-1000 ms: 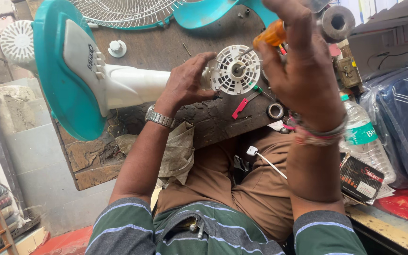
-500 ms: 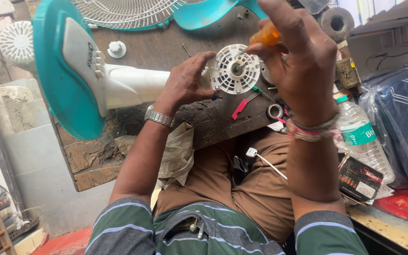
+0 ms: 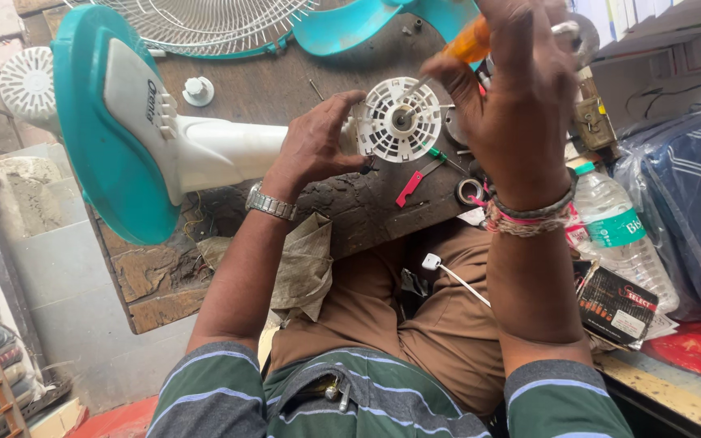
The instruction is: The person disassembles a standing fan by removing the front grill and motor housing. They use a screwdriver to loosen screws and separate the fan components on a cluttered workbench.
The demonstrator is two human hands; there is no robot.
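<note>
A table fan lies on its side on a dark wooden bench (image 3: pixel 253 89), its teal round base (image 3: pixel 95 130) at the left and its white neck (image 3: pixel 229 150) pointing right. My left hand (image 3: pixel 318 138) grips the neck just behind the white slotted motor housing (image 3: pixel 399 120). My right hand (image 3: pixel 513 89) holds an orange-handled screwdriver (image 3: pixel 470 42), and its shaft reaches down into the centre of the housing.
A white wire fan guard (image 3: pixel 204 20) and a teal blade (image 3: pixel 342 24) lie at the bench's far side, with a white knob (image 3: pixel 196 88) near them. A red-handled tool (image 3: pixel 409 188), a tape roll (image 3: pixel 470 191), a plastic bottle (image 3: pixel 614 235) and a dark box (image 3: pixel 617 304) sit to the right.
My right hand with the screwdriver has shifted slightly left and down toward the motor housing's centre. My left hand keeps its grip on the neck.
</note>
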